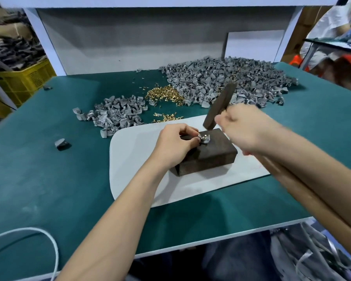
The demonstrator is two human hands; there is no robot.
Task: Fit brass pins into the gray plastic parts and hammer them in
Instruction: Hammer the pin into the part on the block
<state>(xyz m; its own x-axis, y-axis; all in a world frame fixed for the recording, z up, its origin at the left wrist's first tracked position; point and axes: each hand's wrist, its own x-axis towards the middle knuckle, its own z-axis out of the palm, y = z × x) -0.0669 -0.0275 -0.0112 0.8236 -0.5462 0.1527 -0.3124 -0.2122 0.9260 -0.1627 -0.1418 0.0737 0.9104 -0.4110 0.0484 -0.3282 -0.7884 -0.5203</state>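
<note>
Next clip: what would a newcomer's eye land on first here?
Centre frame, the left hand pins a gray part on a dark block while the right hand raises a hammer over it, blurred by motion. Behind, a big gray parts heap fills the green bench's far right, brass pins glinting beside it.

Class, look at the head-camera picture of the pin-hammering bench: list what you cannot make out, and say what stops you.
1. Right hand: motion-blurred, so its grip on the hammer is unclear.
2. Hammer handle: mostly hidden behind the right forearm.
3. Gray part on the metal block: partly covered by the left hand; pin depth too small to tell.
4. Brass pins: individual shapes too small.
</note>
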